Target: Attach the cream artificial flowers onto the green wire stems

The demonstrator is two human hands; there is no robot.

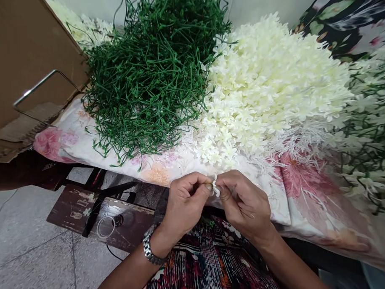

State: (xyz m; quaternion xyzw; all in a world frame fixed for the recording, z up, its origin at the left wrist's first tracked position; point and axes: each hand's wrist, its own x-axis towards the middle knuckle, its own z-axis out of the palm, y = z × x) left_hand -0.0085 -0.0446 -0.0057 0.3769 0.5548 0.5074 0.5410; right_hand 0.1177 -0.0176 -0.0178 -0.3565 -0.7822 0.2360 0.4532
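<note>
One white flower (216, 188), partly behind fingertips (224, 193)

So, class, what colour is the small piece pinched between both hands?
The small piece is white, as the head view shows.

Worn on my own head, a single camera looks forward and down over my lap (215, 261) at close range, my fingers (193, 178) just below centre, the cloth-covered desk (278, 200) stretching beyond toward the wall (260, 5), the floor (25, 247) lower left.
</note>
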